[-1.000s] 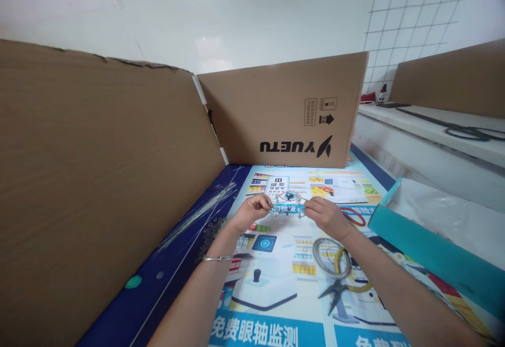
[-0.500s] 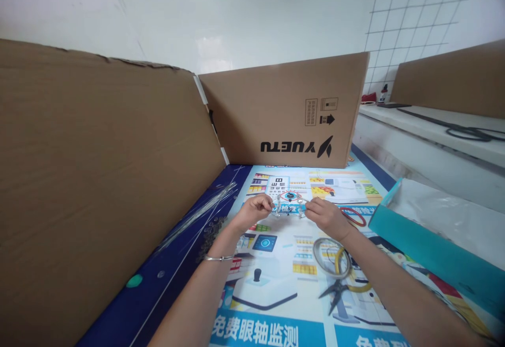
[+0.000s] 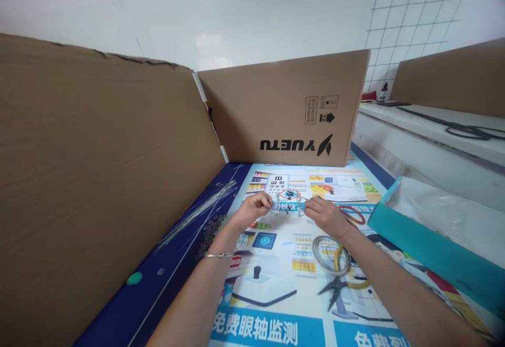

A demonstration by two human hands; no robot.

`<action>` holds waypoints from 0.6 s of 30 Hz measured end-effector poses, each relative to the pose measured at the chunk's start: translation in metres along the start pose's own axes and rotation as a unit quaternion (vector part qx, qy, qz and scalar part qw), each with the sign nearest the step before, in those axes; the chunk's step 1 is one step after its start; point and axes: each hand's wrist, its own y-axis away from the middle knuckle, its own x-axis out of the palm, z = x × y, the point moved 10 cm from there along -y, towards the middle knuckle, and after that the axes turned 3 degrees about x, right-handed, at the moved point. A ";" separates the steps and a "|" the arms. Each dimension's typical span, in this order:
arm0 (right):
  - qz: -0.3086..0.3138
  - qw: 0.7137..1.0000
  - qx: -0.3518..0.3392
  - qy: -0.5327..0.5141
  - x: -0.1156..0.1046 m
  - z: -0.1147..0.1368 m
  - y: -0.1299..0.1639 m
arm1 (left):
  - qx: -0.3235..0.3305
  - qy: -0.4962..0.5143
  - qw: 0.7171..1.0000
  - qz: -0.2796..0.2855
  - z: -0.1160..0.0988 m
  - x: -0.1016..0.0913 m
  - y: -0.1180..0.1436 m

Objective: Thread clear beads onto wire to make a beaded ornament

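the work looks mid-way: a loose bundle of thin clear strands (image 3: 199, 211) and a heap of small dark beads (image 3: 213, 230) lie unused by the brown cardboard wall (image 3: 98, 179), while only a short beaded piece is made up. the left hand (image 3: 252, 208) has its fingertips pressed together, pinching one end of the small clear beaded wire piece (image 3: 288, 203), held just above the printed poster mat (image 3: 276, 305). the right hand (image 3: 325, 215) pinches the other end, with grey and yellow wire coils (image 3: 335, 260) and dark pliers (image 3: 335, 290) near its wrist.

Both arms reach forward, left hand (image 3: 252, 209) and right hand (image 3: 325, 214) pinched shut, fingertips facing each other.
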 end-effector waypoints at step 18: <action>0.002 1.000 0.017 -0.020 0.010 -0.003 0.002 | -0.037 0.038 0.999 0.001 0.019 -0.001 0.004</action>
